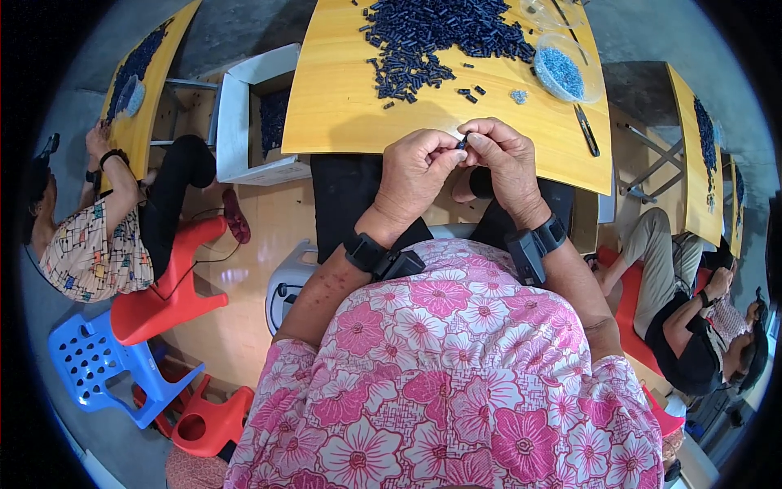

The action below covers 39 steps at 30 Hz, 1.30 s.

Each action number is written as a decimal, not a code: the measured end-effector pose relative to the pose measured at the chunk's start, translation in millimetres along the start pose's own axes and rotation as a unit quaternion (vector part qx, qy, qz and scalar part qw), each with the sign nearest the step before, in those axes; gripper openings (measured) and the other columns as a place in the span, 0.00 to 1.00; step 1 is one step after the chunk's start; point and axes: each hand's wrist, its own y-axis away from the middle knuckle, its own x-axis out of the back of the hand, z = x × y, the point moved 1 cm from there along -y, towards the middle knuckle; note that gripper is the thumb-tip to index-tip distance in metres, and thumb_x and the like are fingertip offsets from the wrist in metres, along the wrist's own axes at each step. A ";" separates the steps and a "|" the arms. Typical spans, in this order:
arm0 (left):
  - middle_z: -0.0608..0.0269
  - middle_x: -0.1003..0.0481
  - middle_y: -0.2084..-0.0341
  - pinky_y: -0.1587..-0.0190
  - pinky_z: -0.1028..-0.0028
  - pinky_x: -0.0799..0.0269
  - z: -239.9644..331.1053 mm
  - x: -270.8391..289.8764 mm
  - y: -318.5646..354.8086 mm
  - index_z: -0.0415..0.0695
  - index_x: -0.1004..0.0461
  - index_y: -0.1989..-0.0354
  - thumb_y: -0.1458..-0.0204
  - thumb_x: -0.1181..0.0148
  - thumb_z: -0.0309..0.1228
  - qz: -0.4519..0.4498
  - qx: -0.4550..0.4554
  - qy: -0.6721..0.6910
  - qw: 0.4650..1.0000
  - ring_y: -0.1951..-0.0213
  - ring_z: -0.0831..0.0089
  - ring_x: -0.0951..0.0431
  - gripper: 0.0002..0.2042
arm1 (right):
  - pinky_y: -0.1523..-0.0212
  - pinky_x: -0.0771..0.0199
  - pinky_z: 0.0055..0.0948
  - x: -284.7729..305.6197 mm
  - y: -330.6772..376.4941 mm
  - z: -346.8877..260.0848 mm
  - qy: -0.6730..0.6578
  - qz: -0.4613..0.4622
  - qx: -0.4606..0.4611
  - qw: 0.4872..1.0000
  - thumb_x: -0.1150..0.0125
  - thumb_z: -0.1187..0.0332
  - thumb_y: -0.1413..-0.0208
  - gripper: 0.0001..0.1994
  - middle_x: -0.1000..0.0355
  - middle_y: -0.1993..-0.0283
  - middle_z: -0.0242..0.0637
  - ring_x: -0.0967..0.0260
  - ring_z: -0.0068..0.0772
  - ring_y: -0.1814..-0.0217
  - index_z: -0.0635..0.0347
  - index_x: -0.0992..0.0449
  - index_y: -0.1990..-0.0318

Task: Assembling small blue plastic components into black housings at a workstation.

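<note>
Both hands meet just past the near edge of the yellow table [342, 90]. My left hand [417, 169] pinches a small black cylindrical piece [463, 143] between thumb and forefinger. From the other side my right hand [507, 163] grips the same piece with its thumb and forefinger. Its finer details are hidden by the fingertips. Beyond the hands a large pile of similar black pieces [440, 28] covers the far part of the table, with several loose ones nearer to me. A clear bowl of small light-blue pieces [560, 73] stands to the right.
A black-handled cutter [586, 130] lies near the table's right edge, left of which sits a small heap of clear bits [519, 96]. On the left, a white box [239, 122] holds more black pieces. People sit at tables on both sides, by red stools [167, 285] and a blue stool [98, 359].
</note>
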 end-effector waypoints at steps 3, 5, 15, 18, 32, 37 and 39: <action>0.64 0.20 0.74 0.67 0.80 0.27 2.7 0.8 0.2 0.37 0.22 0.66 0.48 0.37 0.22 -0.004 0.003 -0.006 1.000 0.72 0.82 0.24 0.03 | 0.63 0.27 0.19 1.2 0.0 -0.1 0.000 -0.005 0.005 1.000 0.43 0.77 0.41 0.07 0.27 0.70 0.28 0.30 0.16 0.68 0.65 0.21 0.56; 0.64 0.20 0.74 0.67 0.80 0.27 4.4 1.6 0.1 0.37 0.22 0.66 0.48 0.37 0.21 -0.005 0.003 -0.017 1.000 0.72 0.83 0.24 0.03 | 0.62 0.27 0.19 1.5 -0.4 0.5 0.001 -0.006 0.006 1.000 0.43 0.77 0.41 0.07 0.27 0.70 0.28 0.30 0.16 0.68 0.65 0.21 0.56; 0.64 0.19 0.74 0.67 0.81 0.27 -1.2 0.2 0.0 0.37 0.22 0.66 0.48 0.37 0.22 -0.011 0.009 -0.013 1.000 0.72 0.83 0.24 0.03 | 0.62 0.28 0.18 1.8 -0.4 0.8 0.032 -0.004 0.014 0.999 0.43 0.77 0.41 0.07 0.27 0.68 0.27 0.31 0.15 0.67 0.64 0.21 0.57; 0.63 0.19 0.74 0.66 0.80 0.27 0.4 -0.2 0.7 0.37 0.22 0.66 0.47 0.38 0.22 -0.011 0.014 0.015 1.000 0.71 0.82 0.23 0.03 | 0.61 0.28 0.18 2.8 -1.3 2.3 0.051 -0.009 0.030 0.998 0.43 0.77 0.41 0.07 0.27 0.66 0.28 0.30 0.16 0.67 0.65 0.21 0.57; 0.66 0.20 0.72 0.66 0.81 0.27 2.8 0.0 1.7 0.37 0.22 0.65 0.46 0.38 0.23 -0.030 0.054 0.047 0.997 0.70 0.84 0.24 0.04 | 0.62 0.28 0.20 1.6 -2.4 -0.9 0.215 0.009 0.139 0.967 0.40 0.78 0.45 0.07 0.27 0.67 0.33 0.28 0.20 0.66 0.64 0.18 0.60; 0.64 0.19 0.69 0.65 0.80 0.25 -11.0 -0.3 -1.0 0.36 0.22 0.61 0.43 0.39 0.25 -0.059 0.115 0.121 0.984 0.67 0.82 0.22 0.06 | 0.63 0.27 0.20 3.9 -8.3 2.0 0.131 -0.010 0.080 0.988 0.40 0.78 0.44 0.06 0.25 0.65 0.35 0.27 0.21 0.67 0.66 0.19 0.60; 0.60 0.19 0.66 0.63 0.79 0.24 -13.8 0.9 -2.3 0.35 0.22 0.58 0.42 0.41 0.25 -0.067 0.141 0.183 0.971 0.65 0.78 0.21 0.07 | 0.64 0.27 0.20 3.5 -10.9 0.2 0.120 -0.006 0.059 0.991 0.40 0.77 0.44 0.06 0.25 0.65 0.35 0.27 0.21 0.68 0.67 0.19 0.61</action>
